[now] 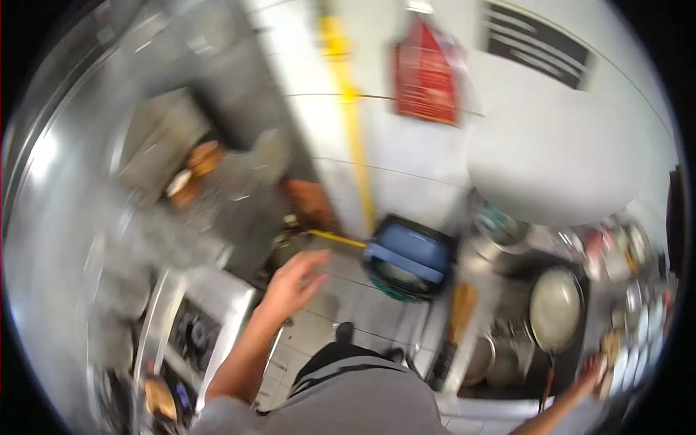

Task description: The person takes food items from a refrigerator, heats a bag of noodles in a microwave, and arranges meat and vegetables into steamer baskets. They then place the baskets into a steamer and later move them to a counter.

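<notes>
My left hand [296,281] is raised over the floor beside the left stove [194,326], its fingers apart and nothing in them. On the far right, my right hand [593,371] reaches to a blurred tan item [611,348] next to a row of pale containers [634,341]. Blur hides whether its fingers grip that item or only touch it. Left of this hand, a pale round pan [556,308] with a long handle rests on the right-hand counter. Pots [480,359] stand beside it.
A dark bin with a blue top [409,254] stands by the tiled wall, near a yellow pipe [351,130]. A red bag [426,76] hangs above. A large pale rounded shape [558,159] covers part of the right side. A pan with food [159,399] sits lower left.
</notes>
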Available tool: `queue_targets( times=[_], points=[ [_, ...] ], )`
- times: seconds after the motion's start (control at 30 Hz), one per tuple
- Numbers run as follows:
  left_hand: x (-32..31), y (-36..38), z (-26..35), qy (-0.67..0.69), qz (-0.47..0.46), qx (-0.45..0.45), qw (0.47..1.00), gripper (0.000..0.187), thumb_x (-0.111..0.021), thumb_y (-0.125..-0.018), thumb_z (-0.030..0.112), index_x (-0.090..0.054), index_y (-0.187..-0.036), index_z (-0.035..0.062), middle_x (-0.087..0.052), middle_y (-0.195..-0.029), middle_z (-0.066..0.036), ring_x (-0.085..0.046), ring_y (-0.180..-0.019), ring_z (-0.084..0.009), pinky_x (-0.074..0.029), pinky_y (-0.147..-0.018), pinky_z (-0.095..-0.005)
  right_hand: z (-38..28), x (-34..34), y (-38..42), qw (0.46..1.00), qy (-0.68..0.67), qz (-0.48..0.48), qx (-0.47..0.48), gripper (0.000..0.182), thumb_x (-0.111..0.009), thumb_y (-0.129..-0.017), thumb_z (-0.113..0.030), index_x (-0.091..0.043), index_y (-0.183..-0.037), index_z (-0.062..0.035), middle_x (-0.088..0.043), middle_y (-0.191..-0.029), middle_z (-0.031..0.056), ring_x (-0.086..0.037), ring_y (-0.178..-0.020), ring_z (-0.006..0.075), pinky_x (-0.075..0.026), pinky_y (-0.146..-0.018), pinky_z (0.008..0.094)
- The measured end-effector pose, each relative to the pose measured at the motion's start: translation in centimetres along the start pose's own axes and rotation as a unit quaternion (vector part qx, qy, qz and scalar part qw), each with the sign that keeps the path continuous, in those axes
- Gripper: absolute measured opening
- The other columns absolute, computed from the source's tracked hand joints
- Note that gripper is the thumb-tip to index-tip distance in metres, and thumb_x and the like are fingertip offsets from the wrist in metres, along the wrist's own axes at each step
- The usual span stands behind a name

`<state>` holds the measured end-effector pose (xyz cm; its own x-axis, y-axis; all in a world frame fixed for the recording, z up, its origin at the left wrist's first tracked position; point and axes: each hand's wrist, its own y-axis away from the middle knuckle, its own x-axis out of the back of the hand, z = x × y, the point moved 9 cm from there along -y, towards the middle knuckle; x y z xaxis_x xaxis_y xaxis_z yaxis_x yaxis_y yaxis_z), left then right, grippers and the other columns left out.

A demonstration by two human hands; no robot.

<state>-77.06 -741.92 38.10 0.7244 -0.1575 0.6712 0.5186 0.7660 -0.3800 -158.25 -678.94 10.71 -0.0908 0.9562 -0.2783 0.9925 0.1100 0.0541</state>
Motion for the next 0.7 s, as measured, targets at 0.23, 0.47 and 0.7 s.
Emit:
queue_targets(
  times=[0.23, 0.47, 0.7],
  points=[
    [21.9, 4.6, 0.6, -0.144, 0.295, -0.089, 0.941, 0.021, -0.073, -0.087, 0.002, -0.071, -0.108, 0.0017, -0.072, -0.101, -0.010, -0.066, -0.077, -0.0181, -0.053, -0.065, -0.0296, -5.1, -14.1, 11.2, 0.965, 0.139, -0.021, 0.221, 0.031, -0.053, -0.105, -0.021, -0.065, -0.125, -0.0015, -0.070, -0.106, 0.0106, -0.065, -0.094, 0.0215, -0.054, -0.085, 0.0381],
    [30.6, 2.9, -27.0, -0.254, 0.326, 0.116, 0.903, 0.019, -0.072, -0.091, 0.020, -0.072, -0.103, 0.0055, -0.070, -0.119, -0.013, -0.068, -0.096, -0.0290, -0.054, -0.077, -0.0379, -7.3, -36.3, 26.1, 0.976, 0.005, -0.215, 0.016, 0.028, -0.054, -0.104, -0.019, -0.065, -0.122, -0.0003, -0.068, -0.096, 0.0075, -0.062, -0.087, 0.0170, -0.053, -0.078, 0.0332],
    [34.4, -3.1, -39.0, -0.354, 0.240, 0.257, 0.867, 0.024, -0.075, -0.084, 0.020, -0.061, -0.098, 0.0077, -0.061, -0.112, -0.013, -0.061, -0.108, -0.0383, -0.054, -0.089, -0.0472, -8.1, -46.1, 36.2, 0.971, 0.044, -0.234, 0.015, 0.032, -0.049, -0.107, -0.025, -0.064, -0.123, -0.0018, -0.066, -0.089, 0.0067, -0.060, -0.081, 0.0143, -0.052, -0.068, 0.0286]
  ],
)
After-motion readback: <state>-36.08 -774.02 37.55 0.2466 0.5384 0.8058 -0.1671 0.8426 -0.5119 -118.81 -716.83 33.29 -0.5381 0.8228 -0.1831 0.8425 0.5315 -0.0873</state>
